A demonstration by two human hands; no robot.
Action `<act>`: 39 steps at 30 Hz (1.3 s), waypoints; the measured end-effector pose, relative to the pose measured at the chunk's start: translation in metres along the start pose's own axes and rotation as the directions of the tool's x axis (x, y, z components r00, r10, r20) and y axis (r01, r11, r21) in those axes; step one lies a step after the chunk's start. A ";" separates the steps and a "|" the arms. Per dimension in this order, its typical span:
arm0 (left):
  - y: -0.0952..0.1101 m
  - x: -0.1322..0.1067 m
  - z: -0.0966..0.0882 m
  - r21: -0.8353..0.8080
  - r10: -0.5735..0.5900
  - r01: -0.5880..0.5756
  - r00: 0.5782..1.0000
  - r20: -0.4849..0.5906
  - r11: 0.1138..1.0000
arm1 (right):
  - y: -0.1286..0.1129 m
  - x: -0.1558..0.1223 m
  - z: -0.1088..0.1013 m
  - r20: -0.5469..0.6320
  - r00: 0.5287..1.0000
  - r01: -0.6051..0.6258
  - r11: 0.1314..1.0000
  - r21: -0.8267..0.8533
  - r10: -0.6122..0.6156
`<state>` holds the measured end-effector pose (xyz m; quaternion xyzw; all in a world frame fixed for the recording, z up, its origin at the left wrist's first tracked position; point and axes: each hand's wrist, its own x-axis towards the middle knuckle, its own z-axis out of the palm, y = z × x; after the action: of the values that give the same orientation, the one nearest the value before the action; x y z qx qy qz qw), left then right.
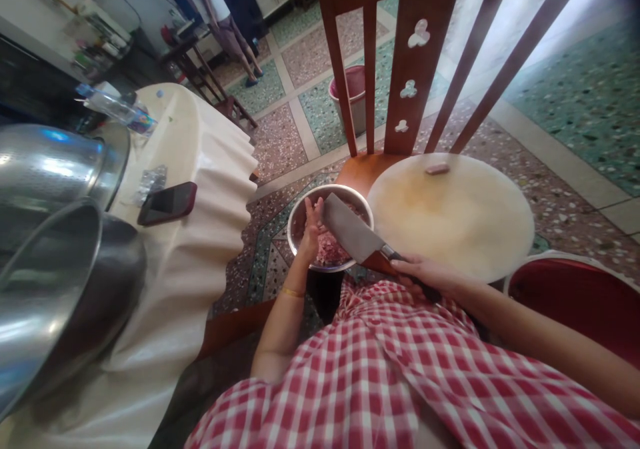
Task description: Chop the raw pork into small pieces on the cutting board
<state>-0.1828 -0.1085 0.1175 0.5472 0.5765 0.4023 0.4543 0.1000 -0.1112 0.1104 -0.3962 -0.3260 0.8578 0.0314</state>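
My right hand (425, 277) is closed round the dark handle of a cleaver (353, 230), whose broad grey blade reaches over a steel bowl (303, 210). Pink minced meat (329, 249) lies in the bowl. My left hand (313, 225) is raised over the bowl's left side, fingers together and stretched up against the flat of the blade. Right of the bowl a round pale chopping board (455, 215) rests on a wooden chair seat, with one small piece of meat (437, 168) at its far edge.
The chair's back (400, 55) rises behind the board. A table under a cream cloth (200, 235) at left carries a dark phone (167, 203), a water bottle (117, 109) and large steel bowls (60, 282). A red basin (580, 305) is at right, a pink bucket (356, 95) beyond. A person stands far back.
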 end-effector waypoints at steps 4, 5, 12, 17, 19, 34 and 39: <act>-0.009 -0.003 -0.005 -0.110 0.048 -0.047 0.999 0.002 0.993 | -0.001 0.005 -0.008 -0.087 0.996 0.018 0.995 -0.095 -0.026; -0.010 -0.005 -0.007 -0.086 0.049 -0.048 0.999 0.015 0.995 | -0.002 0.005 -0.008 -0.100 0.994 0.027 0.993 -0.118 -0.039; 0.001 -0.016 -0.021 0.501 0.015 -0.102 0.985 0.174 0.860 | -0.012 -0.006 -0.005 -0.147 0.982 0.083 0.970 -0.230 -0.119; 0.010 -0.016 -0.020 0.560 -0.005 -0.166 0.957 0.291 0.811 | -0.011 -0.008 -0.006 -0.054 0.981 0.156 0.921 -0.356 -0.187; 0.013 -0.015 -0.019 0.557 -0.006 -0.197 0.940 0.341 0.807 | -0.011 -0.007 -0.007 -0.031 0.981 0.165 0.911 -0.378 -0.191; 0.025 -0.029 -0.024 0.855 0.046 -0.406 0.909 0.415 0.322 | -0.012 -0.001 -0.018 -0.139 0.974 0.112 0.910 -0.400 -0.181; 0.019 -0.025 -0.028 0.908 0.006 -0.336 0.938 0.346 0.250 | -0.012 -0.004 -0.009 -0.138 0.947 0.163 0.804 -0.572 -0.291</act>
<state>-0.2052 -0.1310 0.1452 0.8181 0.5689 -0.0590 0.0590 0.1063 -0.0979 0.1160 -0.4382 -0.5998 0.6673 0.0541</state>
